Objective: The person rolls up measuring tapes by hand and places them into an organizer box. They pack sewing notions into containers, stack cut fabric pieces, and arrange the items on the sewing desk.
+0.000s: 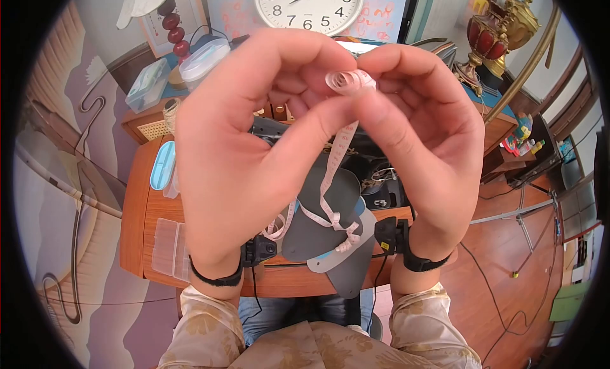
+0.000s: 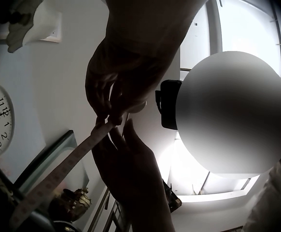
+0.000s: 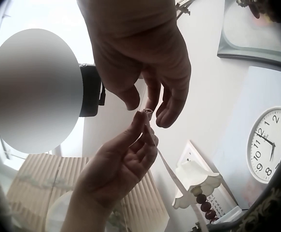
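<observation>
- Tabletop (image 1: 141, 226): wooden, below both hands, carrying the things beneath them.
- Dark grey sheets (image 1: 302, 242): overlapping near the tabletop's front edge, a paler sheet (image 1: 333, 261) among them.
- Wall clock (image 1: 308, 6): round and white, beyond the hands.
- Left hand (image 1: 235, 134): raised, pinching the tape roll between thumb and fingertips.
- Right hand (image 1: 441, 121): raised opposite, thumb and forefinger curving about the same roll; whether they grip it, I cannot tell.
- Clear plastic container (image 1: 168, 242): at the tabletop's left front.
- Blue case (image 1: 162, 165): farther back on that side.
- Measuring tape (image 1: 337, 162): hanging from the roll to the sheets, where it lies twisted.
- Tape roll (image 1: 344, 83): the tape's coiled upper end, at the fingertips.
</observation>
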The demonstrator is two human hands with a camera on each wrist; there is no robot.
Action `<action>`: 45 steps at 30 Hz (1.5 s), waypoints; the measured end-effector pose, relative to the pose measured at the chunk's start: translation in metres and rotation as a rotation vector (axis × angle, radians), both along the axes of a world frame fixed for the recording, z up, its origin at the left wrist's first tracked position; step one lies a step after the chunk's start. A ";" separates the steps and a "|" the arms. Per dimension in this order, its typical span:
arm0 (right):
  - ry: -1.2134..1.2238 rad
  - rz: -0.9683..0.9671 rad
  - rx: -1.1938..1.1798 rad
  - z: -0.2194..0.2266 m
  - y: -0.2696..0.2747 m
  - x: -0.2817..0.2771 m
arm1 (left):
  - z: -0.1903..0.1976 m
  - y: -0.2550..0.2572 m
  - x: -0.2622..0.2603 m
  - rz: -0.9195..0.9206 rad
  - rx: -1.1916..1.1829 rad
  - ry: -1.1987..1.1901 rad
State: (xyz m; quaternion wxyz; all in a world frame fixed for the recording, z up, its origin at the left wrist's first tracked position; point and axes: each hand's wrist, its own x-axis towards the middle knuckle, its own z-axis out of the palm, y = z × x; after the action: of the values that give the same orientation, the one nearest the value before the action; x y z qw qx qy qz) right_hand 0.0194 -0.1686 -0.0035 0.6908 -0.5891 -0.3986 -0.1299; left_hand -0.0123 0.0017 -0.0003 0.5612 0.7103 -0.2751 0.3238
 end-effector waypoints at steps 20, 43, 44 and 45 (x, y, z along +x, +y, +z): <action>0.110 -0.145 0.139 0.002 0.002 0.002 | -0.005 -0.010 -0.002 -0.287 -0.132 0.057; 0.094 -0.063 0.050 -0.001 0.004 0.000 | -0.002 -0.001 0.000 -0.224 0.023 0.102; 0.118 -0.098 0.033 0.001 0.004 -0.003 | -0.002 -0.002 0.000 -0.225 0.023 0.102; 0.143 -0.132 0.015 0.002 0.004 -0.004 | -0.003 -0.003 0.001 -0.213 -0.002 0.096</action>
State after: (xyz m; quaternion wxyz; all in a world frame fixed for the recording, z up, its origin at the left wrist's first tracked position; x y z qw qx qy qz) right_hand 0.0159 -0.1651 -0.0016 0.7118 -0.6168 -0.3074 -0.1358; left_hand -0.0109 -0.0012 -0.0031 0.6057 0.6911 -0.3216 0.2284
